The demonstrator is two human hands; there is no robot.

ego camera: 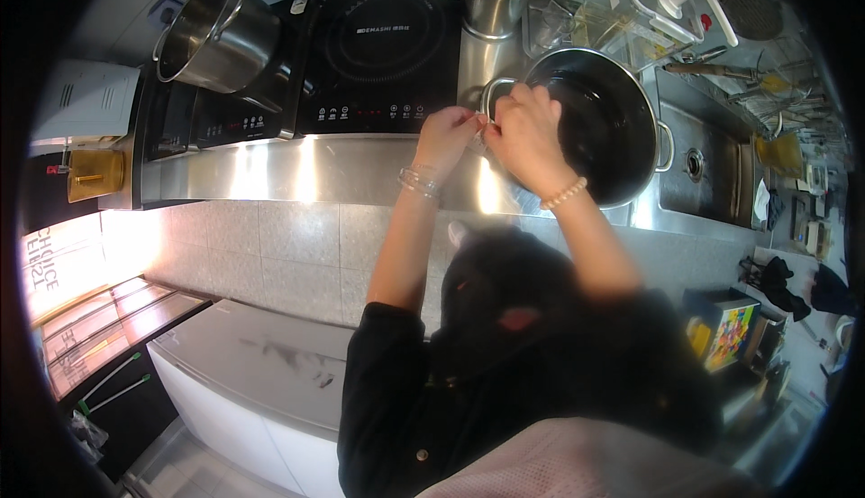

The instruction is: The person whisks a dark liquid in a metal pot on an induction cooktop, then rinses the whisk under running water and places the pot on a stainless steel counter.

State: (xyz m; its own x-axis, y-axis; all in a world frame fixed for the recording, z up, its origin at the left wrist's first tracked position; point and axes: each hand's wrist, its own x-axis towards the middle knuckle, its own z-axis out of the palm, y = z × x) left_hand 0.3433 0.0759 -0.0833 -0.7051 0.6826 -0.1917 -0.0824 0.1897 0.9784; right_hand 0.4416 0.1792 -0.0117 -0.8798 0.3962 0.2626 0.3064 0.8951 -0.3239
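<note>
My left hand (pixel 449 134), with bracelets at the wrist, and my right hand (pixel 527 129), with a beaded bracelet, meet at the fingertips over the steel counter edge. Between them the fingers pinch a small, pale, crinkled piece that looks like clear plastic (pixel 478 138); its kind is hard to tell. My right hand is beside the left handle of a large two-handled metal pot (pixel 601 133) with a dark inside, and partly covers its rim. The pot stands on the counter at the sink's left. Left of my hands lies a black induction cooktop (pixel 385 58).
A tall steel pot (pixel 223 38) leans on another cooktop at the left. Behind the large pot stand a steel utensil canister (pixel 497 8) and clear containers (pixel 628 18) with a long wooden stick across them. A sink (pixel 703 153) is at the right, a white chest-like unit (pixel 270 342) behind me.
</note>
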